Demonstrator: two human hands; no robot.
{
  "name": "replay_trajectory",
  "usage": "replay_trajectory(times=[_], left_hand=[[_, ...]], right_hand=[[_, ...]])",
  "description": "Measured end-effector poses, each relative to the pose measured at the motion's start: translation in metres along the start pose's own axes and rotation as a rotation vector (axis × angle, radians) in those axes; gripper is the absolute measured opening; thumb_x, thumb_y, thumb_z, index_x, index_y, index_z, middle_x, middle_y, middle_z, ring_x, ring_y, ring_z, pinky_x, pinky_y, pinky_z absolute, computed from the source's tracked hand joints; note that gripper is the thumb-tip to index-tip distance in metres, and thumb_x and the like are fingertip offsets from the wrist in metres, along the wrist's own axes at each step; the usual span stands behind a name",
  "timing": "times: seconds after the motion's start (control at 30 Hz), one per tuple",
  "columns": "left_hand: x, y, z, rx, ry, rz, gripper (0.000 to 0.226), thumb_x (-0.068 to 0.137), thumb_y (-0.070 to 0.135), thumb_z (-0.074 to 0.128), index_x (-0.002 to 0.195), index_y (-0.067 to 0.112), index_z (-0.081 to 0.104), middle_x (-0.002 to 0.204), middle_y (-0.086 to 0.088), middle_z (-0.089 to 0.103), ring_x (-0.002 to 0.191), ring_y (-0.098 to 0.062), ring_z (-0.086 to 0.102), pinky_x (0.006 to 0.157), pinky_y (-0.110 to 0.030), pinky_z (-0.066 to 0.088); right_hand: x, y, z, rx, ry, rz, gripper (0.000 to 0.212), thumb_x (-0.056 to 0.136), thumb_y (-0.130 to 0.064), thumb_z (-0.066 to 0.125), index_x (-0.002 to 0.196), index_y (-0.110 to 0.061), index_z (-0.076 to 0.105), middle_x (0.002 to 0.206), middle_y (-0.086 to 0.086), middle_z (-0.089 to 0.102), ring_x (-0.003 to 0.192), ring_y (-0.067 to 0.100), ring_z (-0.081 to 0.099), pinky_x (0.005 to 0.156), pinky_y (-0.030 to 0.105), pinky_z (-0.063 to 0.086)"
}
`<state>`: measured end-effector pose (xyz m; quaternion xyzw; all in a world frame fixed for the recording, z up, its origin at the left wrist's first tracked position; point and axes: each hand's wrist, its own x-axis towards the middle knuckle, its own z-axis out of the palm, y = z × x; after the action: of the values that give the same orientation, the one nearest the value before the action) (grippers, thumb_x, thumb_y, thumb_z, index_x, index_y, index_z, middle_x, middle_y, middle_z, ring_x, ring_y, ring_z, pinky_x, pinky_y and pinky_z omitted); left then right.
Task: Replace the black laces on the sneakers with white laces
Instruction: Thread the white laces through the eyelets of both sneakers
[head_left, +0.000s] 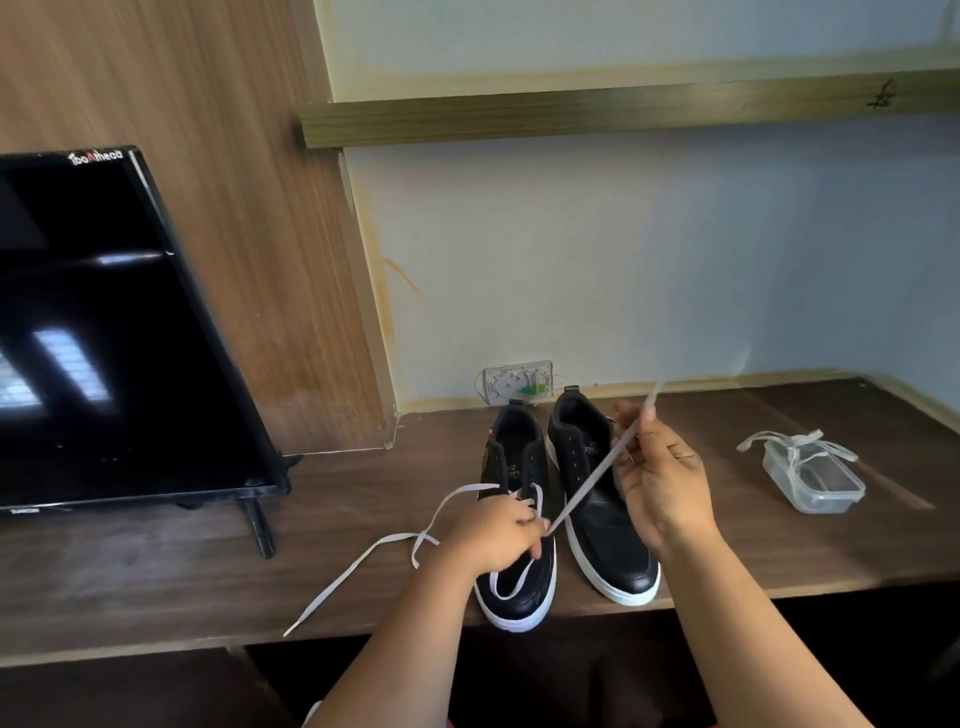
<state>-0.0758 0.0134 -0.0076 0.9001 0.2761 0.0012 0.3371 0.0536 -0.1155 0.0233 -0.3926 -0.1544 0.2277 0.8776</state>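
A person's right hand (662, 480) is raised above the right sneaker (605, 499), fingers curled around a flat white lace (589, 480) and pinching it near its upper end, which pokes up blurred past the fingertips. From that pinch the lace runs taut, down and to the left, to the left hand (493, 535). The left hand rests over the middle of the left sneaker (519, 525), thumb and fingers closed on the same lace where it meets the shoe's eyelets. The rest of the lace loops over the left sneaker's toe and trails left across the wooden tabletop (156, 571), its tip lying near the table's front edge.

Both sneakers are black with white soles and stand side by side, toes toward the person, close to the front edge of the table. The right sneaker shows bare eyelets with no lace threaded.

Well to the right on the table sits a clear plastic box (815, 480) with a second white lace (795, 449) draped over it. To the left stands a dark television screen (104, 332) in front of a wood panel. A white wall socket (519, 383) sits on the pale wall just behind the sneakers.
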Motion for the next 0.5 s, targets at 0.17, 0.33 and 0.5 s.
replay_trajectory(times=[0.17,0.33,0.5], left_hand=[[0.0,0.001,0.007,0.023,-0.132,0.038,0.042,0.093,0.052,0.051,0.078,0.018,0.07,0.056,0.005,0.047,0.052,-0.008,0.044,0.057,-0.027,0.035],[0.016,-0.014,0.001,0.033,0.308,0.007,0.025,0.091,0.048,0.054,0.083,0.027,0.064,0.082,0.009,0.064,0.076,-0.011,0.059,0.07,-0.027,0.048],[0.029,-0.031,-0.006,-0.129,0.557,-0.151,0.008,0.089,0.022,0.063,0.096,0.022,0.066,0.103,0.005,0.063,0.087,-0.011,0.06,0.07,-0.019,0.039]], right_hand=[[0.006,0.002,-0.009,-0.095,0.034,-0.022,0.026,0.084,-0.022,0.065,0.1,-0.003,0.068,0.065,-0.007,0.06,0.054,0.003,0.045,0.055,0.015,0.041],[0.006,0.017,-0.006,-0.452,0.056,-0.094,0.009,0.089,-0.018,0.068,0.089,-0.011,0.074,0.071,-0.002,0.072,0.066,0.013,0.067,0.066,0.026,0.055],[0.01,0.043,-0.005,-0.765,-0.038,-0.06,0.017,0.089,-0.025,0.068,0.074,-0.019,0.072,0.07,0.0,0.07,0.069,0.011,0.063,0.075,0.036,0.052]])
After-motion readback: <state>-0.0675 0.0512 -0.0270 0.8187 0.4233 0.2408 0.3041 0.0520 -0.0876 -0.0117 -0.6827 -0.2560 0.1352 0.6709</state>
